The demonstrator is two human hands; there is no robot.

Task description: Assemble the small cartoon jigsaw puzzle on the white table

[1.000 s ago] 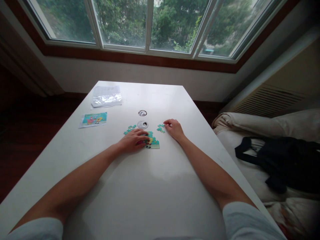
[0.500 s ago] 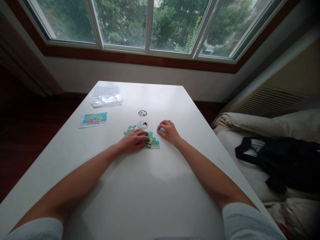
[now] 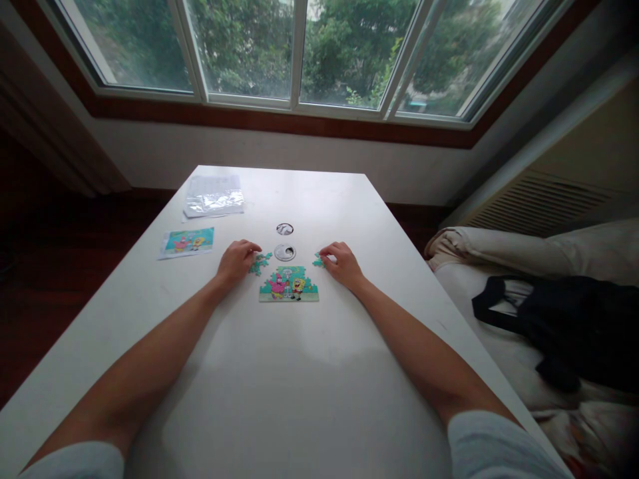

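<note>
A partly assembled jigsaw puzzle (image 3: 288, 287) with cartoon figures lies flat on the white table, its bottom edge straight and its top edge uneven. My left hand (image 3: 236, 262) is left of it, fingers loosely stretched over a small heap of loose teal puzzle pieces (image 3: 259, 264). On the other side, my right hand (image 3: 343, 265) has thumb and index finger curved together at a few more teal pieces (image 3: 318, 260). Its fingertips appear to pinch one piece, partly hidden by the fingers.
Two round black-and-white items (image 3: 285, 252) lie behind the puzzle. A printed reference picture (image 3: 188, 241) is at the left, with a clear plastic sleeve and papers (image 3: 214, 196) farther back. Right of the table (image 3: 299, 399), a dark garment (image 3: 574, 326) rests on a pale couch.
My left hand has moved off the assembled puzzle, left and away from me to the loose pieces, uncovering the puzzle. My right hand stays at the right-hand pieces, barely shifted.
</note>
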